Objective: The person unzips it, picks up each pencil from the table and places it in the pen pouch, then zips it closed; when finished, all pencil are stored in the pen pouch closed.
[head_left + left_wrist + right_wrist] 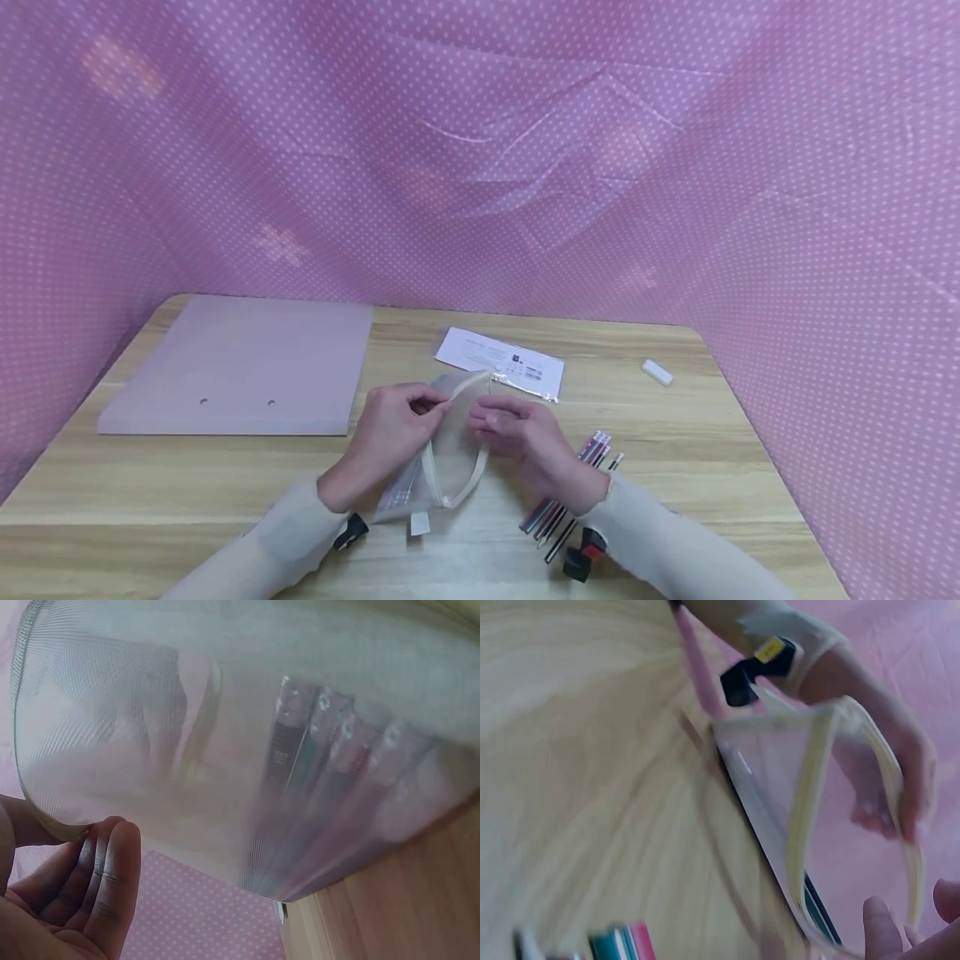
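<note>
A translucent mesh zipper pouch [406, 486] with a cream zipper edge is held up in front of me, its mouth spread wide. My left hand [397, 423] pinches one side of the rim between thumb and fingers. My right hand [528, 435] is beside the opposite side of the mouth, fingers fairly straight and holding nothing; whether the fingertips touch the rim I cannot tell. Through the mesh in the left wrist view, several pencils [289, 742] with pale ends show inside the pouch. More pencils [600, 448] lie on the table under my right forearm, partly hidden by it.
A pale flat board [255, 358] with two small holes lies at the left of the wooden table [675, 475]. Behind the pouch is a white printed packet [498, 357]. A small white block [657, 372] lies at the far right. Pink dotted cloth [525, 167] surrounds the table.
</note>
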`<state>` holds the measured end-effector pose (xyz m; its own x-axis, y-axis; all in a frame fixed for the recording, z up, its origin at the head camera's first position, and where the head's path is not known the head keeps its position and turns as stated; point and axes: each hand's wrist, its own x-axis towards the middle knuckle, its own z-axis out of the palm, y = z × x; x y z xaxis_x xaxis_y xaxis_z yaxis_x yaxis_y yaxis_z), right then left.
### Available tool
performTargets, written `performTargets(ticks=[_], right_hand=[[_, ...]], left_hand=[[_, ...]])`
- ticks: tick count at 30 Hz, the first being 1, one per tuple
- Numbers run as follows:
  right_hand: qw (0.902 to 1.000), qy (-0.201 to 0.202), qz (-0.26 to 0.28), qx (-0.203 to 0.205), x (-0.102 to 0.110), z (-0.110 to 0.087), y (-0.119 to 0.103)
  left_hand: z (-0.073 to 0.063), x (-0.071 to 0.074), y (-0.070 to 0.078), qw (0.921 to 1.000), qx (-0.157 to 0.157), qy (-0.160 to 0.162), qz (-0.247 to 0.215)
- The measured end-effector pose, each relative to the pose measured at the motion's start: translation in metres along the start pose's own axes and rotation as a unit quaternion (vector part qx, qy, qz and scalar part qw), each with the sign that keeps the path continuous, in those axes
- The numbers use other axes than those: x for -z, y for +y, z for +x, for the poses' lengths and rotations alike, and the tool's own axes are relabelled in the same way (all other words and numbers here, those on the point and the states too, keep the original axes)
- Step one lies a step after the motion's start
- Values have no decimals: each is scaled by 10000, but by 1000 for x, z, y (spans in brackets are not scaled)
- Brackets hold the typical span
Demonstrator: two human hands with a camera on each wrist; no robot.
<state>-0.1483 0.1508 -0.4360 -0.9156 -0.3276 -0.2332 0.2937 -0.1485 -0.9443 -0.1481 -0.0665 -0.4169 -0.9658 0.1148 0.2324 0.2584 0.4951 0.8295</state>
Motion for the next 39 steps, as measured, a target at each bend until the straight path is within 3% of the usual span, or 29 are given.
performTargets(ticks=[5, 13, 19, 22, 26, 30, 34, 39], right_hand=[[9989, 406, 212, -61, 17, -3, -8], [9971, 741, -152, 68, 49, -7, -15], [9921, 775, -976, 173, 76, -8, -15], [9821, 561, -1779, 245, 91, -10, -14], [9529, 43, -3013, 357, 108, -14, -15], [9118, -597, -4013, 639, 120, -19, -16], [8603, -1245, -4860, 908, 129, -23, -13], [7989, -1958, -5550, 1240, 136, -27, -12]], left_hand=[[0, 0, -1, 9999, 97, 17, 29], [0, -1, -1, 9999, 94, 48, 20], [0, -1, 0, 10000, 83, -10, -10], [0, -2, 0, 9999, 128, -39, -53], [-1, -3, 0, 9997, 205, -49, -108], [-1, -3, 0, 9997, 235, -46, -111], [-2, -3, 1, 9997, 216, -36, -90], [-2, -3, 1, 9997, 241, -62, -61]])
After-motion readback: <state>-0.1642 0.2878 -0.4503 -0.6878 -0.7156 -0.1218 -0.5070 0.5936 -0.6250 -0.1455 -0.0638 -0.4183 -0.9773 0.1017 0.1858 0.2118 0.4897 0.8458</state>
